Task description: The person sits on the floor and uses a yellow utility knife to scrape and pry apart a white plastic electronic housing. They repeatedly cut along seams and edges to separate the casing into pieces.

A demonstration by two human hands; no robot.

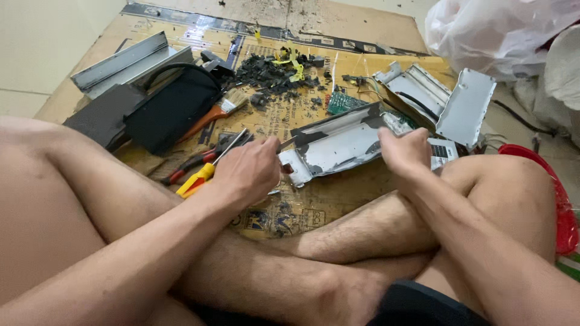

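Note:
I sit cross-legged on cardboard [314,205]. My right hand [403,152] grips the near edge of a bent grey metal casing [338,145] that lies in front of my knees. My left hand [246,171] is closed around a tool whose thin metal tip [286,145] reaches the casing's left end; the handle is hidden in my fist. A yellow-handled screwdriver [200,176] and red-handled pliers [192,163] lie just left of my left hand.
A black pouch [172,105], a paintbrush [219,111] and grey metal rails [124,60] lie at left. Black debris [269,75] and a green circuit board [341,101] sit farther back. Opened white metal shells [447,99], a plastic bag [495,30] and a red basin [559,193] are at right.

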